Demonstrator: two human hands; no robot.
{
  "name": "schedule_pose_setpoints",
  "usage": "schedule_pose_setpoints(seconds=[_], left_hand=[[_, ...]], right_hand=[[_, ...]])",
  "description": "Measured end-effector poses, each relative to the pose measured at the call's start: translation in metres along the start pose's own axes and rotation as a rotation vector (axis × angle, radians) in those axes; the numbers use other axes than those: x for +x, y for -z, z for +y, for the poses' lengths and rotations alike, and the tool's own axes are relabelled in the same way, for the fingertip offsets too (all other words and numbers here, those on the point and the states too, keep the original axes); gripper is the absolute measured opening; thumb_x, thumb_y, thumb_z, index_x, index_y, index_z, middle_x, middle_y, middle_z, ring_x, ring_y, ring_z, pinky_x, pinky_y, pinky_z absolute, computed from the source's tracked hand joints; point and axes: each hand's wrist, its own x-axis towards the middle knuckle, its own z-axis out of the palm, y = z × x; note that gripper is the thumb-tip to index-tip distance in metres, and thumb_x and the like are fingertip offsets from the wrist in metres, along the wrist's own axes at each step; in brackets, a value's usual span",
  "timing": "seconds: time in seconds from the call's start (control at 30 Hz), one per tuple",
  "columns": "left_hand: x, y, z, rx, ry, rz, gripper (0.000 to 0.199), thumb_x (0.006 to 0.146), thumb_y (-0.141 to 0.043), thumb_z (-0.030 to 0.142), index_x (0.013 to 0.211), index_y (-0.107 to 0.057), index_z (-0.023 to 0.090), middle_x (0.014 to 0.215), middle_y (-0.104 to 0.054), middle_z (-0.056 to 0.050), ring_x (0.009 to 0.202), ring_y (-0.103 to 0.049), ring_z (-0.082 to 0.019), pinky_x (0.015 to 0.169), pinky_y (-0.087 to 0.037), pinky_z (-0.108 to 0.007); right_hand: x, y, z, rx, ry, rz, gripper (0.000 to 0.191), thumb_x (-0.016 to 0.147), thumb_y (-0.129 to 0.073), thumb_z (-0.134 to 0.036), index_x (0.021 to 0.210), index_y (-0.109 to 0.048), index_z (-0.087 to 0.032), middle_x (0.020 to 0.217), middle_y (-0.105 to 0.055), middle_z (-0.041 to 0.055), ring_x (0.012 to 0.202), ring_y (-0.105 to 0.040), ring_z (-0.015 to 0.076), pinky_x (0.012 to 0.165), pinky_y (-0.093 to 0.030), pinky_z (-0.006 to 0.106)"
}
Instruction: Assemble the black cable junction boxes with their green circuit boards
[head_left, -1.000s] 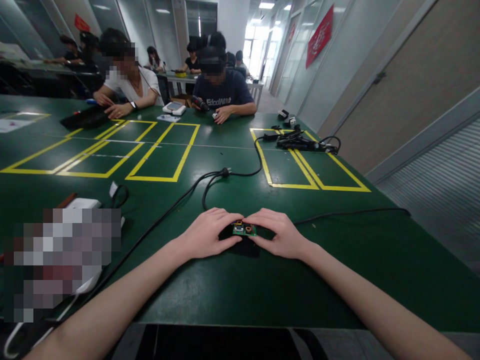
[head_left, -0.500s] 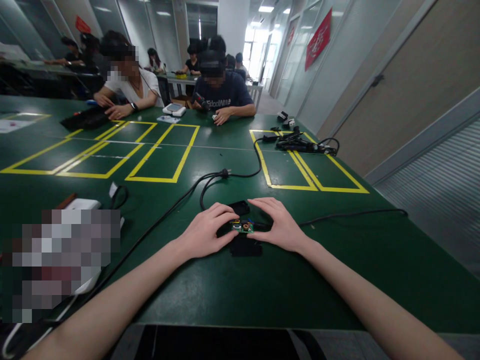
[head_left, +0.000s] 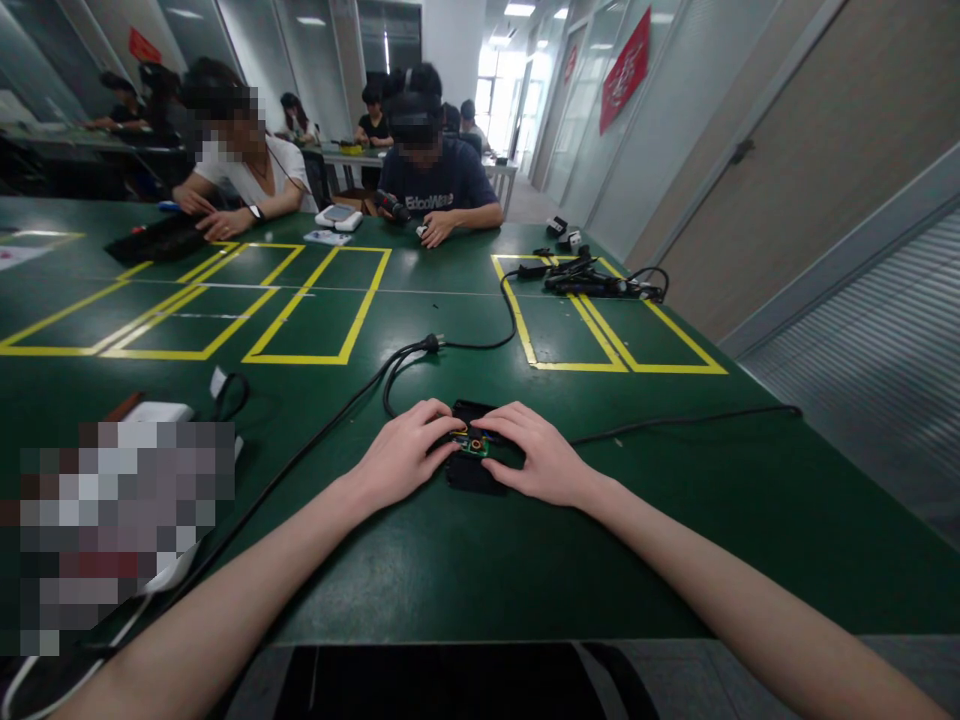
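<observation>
A small green circuit board with a copper-coloured coil lies between my hands. My left hand grips the board's left end between thumb and fingertips. My right hand is at the board's right side, thumb and fingers apart, with its fingertips near the upper right edge; whether they touch it is hard to tell. One black casing part lies on the near side of the board, and another black part shows just behind it. Black cables run out near both hands, partly hidden by them.
The green table carries yellow tape rectangles. A black cable with a plug lies ahead, a heap of black cables at the back right. A blurred white item is at left. Two people sit across the table.
My right hand has moved left, closer to my left hand and over the board's right side. The whole view has shifted slightly.
</observation>
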Motion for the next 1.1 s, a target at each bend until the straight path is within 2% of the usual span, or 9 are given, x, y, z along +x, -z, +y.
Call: schedule_pose_setpoints(seconds=[0.17,0.33,0.47,0.63,0.73,0.87,1.0,1.1], left_hand=[[0.001,0.003,-0.002,-0.012,-0.010,-0.050,0.023,0.103,-0.059,0.024,0.123,-0.067,0.019,0.108,-0.072,-0.007,0.101,-0.066,-0.023,0.090,-0.058,-0.036],[0.000,0.010,-0.003,0.007,0.068,-0.043,0.024,0.096,-0.067,0.027,0.119,-0.070,0.021,0.106,-0.072,-0.006,0.101,-0.067,-0.024,0.087,-0.058,-0.036],[0.000,0.012,-0.005,-0.009,0.117,-0.072,0.027,0.098,-0.062,0.026,0.123,-0.069,0.022,0.105,-0.071,-0.005,0.094,-0.069,-0.020,0.082,-0.057,-0.031],[0.001,0.010,-0.005,-0.016,0.134,-0.086,0.017,0.100,-0.061,0.030,0.111,-0.071,0.022,0.095,-0.071,-0.003,0.087,-0.069,-0.018,0.079,-0.057,-0.029],[0.002,0.010,-0.004,-0.020,0.153,-0.076,0.014,0.100,-0.062,0.030,0.107,-0.071,0.021,0.098,-0.072,-0.002,0.085,-0.070,-0.018,0.078,-0.057,-0.029],[0.003,0.009,-0.004,0.008,0.172,-0.057,0.015,0.101,-0.062,0.030,0.110,-0.071,0.022,0.100,-0.073,-0.002,0.087,-0.070,-0.019,0.079,-0.057,-0.030],[0.002,0.007,-0.005,0.029,0.172,-0.060,0.016,0.100,-0.063,0.028,0.112,-0.071,0.021,0.100,-0.072,-0.003,0.088,-0.070,-0.019,0.082,-0.057,-0.031],[0.001,0.006,-0.005,0.013,0.173,-0.033,0.024,0.100,-0.063,0.027,0.124,-0.067,0.022,0.101,-0.072,-0.002,0.088,-0.070,-0.019,0.082,-0.057,-0.031]], right_hand=[[0.001,-0.002,0.001,0.036,-0.009,0.023,0.040,0.091,-0.069,-0.022,0.130,-0.064,-0.021,0.119,-0.073,0.0109,0.107,-0.067,0.0273,0.094,-0.057,0.048],[0.004,0.001,0.003,0.110,-0.041,0.008,0.032,0.090,-0.072,-0.022,0.122,-0.068,-0.023,0.115,-0.075,0.0088,0.106,-0.068,0.0261,0.095,-0.058,0.046],[0.005,0.000,0.001,0.110,-0.055,0.013,0.035,0.088,-0.072,-0.020,0.123,-0.068,-0.022,0.115,-0.075,0.0096,0.106,-0.068,0.0260,0.094,-0.058,0.046],[0.007,-0.005,-0.004,0.078,-0.052,0.017,0.040,0.089,-0.070,-0.020,0.129,-0.067,-0.022,0.118,-0.074,0.0109,0.108,-0.067,0.0271,0.095,-0.057,0.048],[0.007,-0.006,-0.006,0.061,-0.039,0.025,0.039,0.092,-0.069,-0.023,0.131,-0.067,-0.022,0.121,-0.073,0.0120,0.112,-0.066,0.0285,0.098,-0.057,0.050],[0.005,-0.002,-0.001,0.032,-0.041,0.059,0.032,0.101,-0.059,-0.029,0.132,-0.067,-0.024,0.129,-0.068,0.0132,0.120,-0.064,0.0281,0.102,-0.056,0.050],[0.002,0.006,0.009,-0.007,-0.062,0.072,0.030,0.099,-0.060,-0.026,0.128,-0.069,-0.023,0.124,-0.069,0.0131,0.116,-0.064,0.0285,0.099,-0.057,0.050],[0.001,0.010,0.014,-0.004,-0.055,0.045,0.028,0.098,-0.062,-0.026,0.124,-0.071,-0.022,0.119,-0.072,0.0121,0.112,-0.065,0.0283,0.097,-0.058,0.050]])
